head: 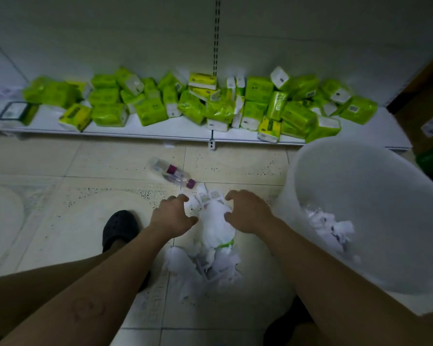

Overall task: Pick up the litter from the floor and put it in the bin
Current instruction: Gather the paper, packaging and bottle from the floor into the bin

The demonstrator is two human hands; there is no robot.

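A heap of white paper and plastic litter (210,255) lies on the tiled floor between my arms. My left hand (173,216) and my right hand (248,212) curl round the upper white bundle (214,218) from both sides, fingers bent over it. A clear plastic bottle (171,173) with a purple cap and label lies on its side just beyond my hands. The white bin (310,176) stands tilted at the right with white scraps (333,231) inside.
A low white shelf (160,132) along the wall carries several green and yellow tissue packs (210,103). My black shoe (120,228) stands left of the heap. Cardboard boxes (425,116) sit at the far right.
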